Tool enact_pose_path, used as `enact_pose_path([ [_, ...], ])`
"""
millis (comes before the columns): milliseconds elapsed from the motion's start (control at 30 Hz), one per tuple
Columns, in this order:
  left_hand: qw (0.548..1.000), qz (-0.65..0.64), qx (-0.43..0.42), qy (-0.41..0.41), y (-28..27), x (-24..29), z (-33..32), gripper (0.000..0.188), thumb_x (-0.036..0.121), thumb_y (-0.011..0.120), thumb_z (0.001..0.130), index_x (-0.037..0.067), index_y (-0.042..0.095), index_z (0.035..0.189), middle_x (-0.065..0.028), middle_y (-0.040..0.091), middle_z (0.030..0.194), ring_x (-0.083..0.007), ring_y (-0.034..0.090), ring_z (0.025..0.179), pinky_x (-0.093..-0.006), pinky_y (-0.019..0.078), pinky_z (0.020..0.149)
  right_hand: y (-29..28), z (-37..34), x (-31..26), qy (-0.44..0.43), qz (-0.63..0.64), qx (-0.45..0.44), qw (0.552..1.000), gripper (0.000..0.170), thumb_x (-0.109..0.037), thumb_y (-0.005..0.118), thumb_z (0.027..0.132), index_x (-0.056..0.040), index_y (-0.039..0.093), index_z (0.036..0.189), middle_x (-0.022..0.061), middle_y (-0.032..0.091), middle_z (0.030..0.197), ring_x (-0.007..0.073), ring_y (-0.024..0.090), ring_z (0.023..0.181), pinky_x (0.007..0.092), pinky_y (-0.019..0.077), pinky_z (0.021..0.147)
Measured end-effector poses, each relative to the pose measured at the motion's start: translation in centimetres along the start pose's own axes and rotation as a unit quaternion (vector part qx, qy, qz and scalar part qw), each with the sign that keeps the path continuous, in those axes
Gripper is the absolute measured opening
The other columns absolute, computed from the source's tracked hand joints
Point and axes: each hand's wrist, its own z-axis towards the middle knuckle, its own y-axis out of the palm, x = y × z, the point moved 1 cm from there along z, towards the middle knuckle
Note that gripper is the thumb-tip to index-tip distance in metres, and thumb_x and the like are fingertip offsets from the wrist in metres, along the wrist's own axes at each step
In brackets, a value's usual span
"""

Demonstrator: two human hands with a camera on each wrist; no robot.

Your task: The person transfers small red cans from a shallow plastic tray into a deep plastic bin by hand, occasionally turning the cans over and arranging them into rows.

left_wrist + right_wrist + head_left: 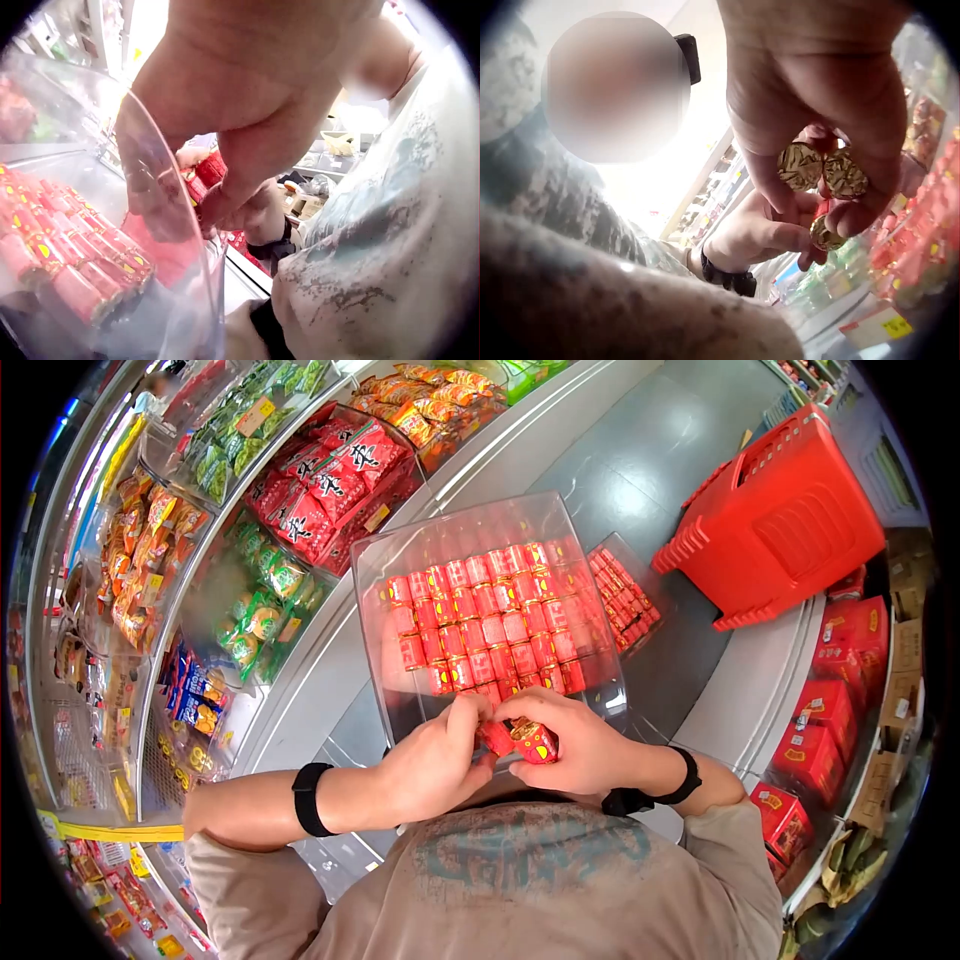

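In the head view my left hand [435,755] and right hand [578,742] meet above the near edge of a clear plastic bin [365,575]. The right hand grips red-wrapped candy rolls [536,742]; two crinkled gold foil ends [800,166] show between its thumb and fingers in the right wrist view. Between the left thumb and fingers another red roll [494,738] is pinched, its gold end [827,234] just below the others. Inside the bin, several neat rows of the same rolls [490,630] lie side by side. The left wrist view shows the bin's curved clear wall [169,161] beside the left hand.
A smaller clear box of red packets [625,595] stands beyond the bin. At the right a red shopping basket [775,520] sits by a shelf with red cartons [825,720]. Snack shelves with red bags [325,485] curve along the left, edged by a white ledge [300,670].
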Motion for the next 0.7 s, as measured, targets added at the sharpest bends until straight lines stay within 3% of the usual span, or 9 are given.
enact_pose_path([
  [133, 0.996, -0.021, 0.027, 0.082, 0.2, -0.6, 0.3, 0.044, 0.000, 0.070, 0.077, -0.002, 0.040, 0.109, -0.0255, 0.057, 0.097, -0.0440, 0.062, 0.088, -0.0464, 0.0521, 0.070, 0.3, 0.2, -0.2, 0.026, 0.034, 0.017, 0.999, 0.046, -0.007, 0.070, 0.075, -0.0025, 0.054, 0.118, 0.0161, 0.056, 0.113, 0.0318, 0.057, 0.108, 0.0385, 0.0463, 0.093],
  [233, 1.000, 0.013, 0.010, 0.021, -0.1, -0.2, 0.5, 0.037, -0.003, 0.066, 0.076, -0.002, 0.043, 0.105, -0.0249, 0.055, 0.097, -0.0434, 0.061, 0.090, -0.0458, 0.0518, 0.072, 0.6, 0.3, 0.4, -0.016, 0.032, 0.031, 0.999, 0.044, -0.006, 0.070, 0.075, -0.0034, 0.055, 0.117, 0.0154, 0.056, 0.112, 0.0317, 0.056, 0.109, 0.0386, 0.0467, 0.092],
  [333, 0.981, 0.180, 0.033, 0.058, -0.6, -0.3, 0.6, 0.032, -0.005, 0.065, 0.076, -0.001, 0.048, 0.103, -0.0226, 0.058, 0.104, -0.0410, 0.062, 0.089, -0.0443, 0.0535, 0.072, 0.4, 0.1, 0.0, -0.039, -0.048, 0.074, 0.995, 0.042, -0.006, 0.070, 0.076, -0.0046, 0.055, 0.116, 0.0146, 0.056, 0.110, 0.0321, 0.056, 0.109, 0.0388, 0.0463, 0.093],
  [467, 0.962, 0.272, -0.009, -0.012, 0.4, -1.0, 0.5, 0.035, -0.007, 0.060, 0.073, -0.003, 0.046, 0.106, -0.0265, 0.054, 0.102, -0.0427, 0.062, 0.092, -0.0458, 0.0554, 0.074, -0.1, -0.6, 0.8, -0.040, -0.068, 0.130, 0.988, 0.044, -0.002, 0.076, 0.071, -0.0044, 0.058, 0.111, 0.0130, 0.055, 0.112, 0.0298, 0.057, 0.106, 0.0369, 0.0471, 0.090],
  [567, 0.940, 0.325, -0.061, -0.080, 0.5, 0.1, 0.9, 0.040, -0.006, 0.061, 0.073, -0.004, 0.047, 0.111, -0.0277, 0.050, 0.109, -0.0408, 0.066, 0.087, -0.0451, 0.0576, 0.069, -0.3, -0.8, 0.6, -0.052, -0.064, 0.144, 0.986, 0.044, -0.002, 0.077, 0.071, -0.0047, 0.058, 0.110, 0.0131, 0.054, 0.112, 0.0298, 0.057, 0.107, 0.0373, 0.0474, 0.090],
  [700, 0.921, 0.349, -0.111, -0.130, 0.9, 0.4, 1.3, 0.039, -0.005, 0.061, 0.074, -0.005, 0.049, 0.111, -0.0284, 0.048, 0.111, -0.0384, 0.069, 0.080, -0.0443, 0.0586, 0.064, -0.3, -1.1, 0.5, -0.050, -0.061, 0.137, 0.987, 0.036, -0.005, 0.072, 0.076, -0.0035, 0.055, 0.108, 0.0131, 0.051, 0.110, 0.0309, 0.054, 0.109, 0.0381, 0.0467, 0.090],
])
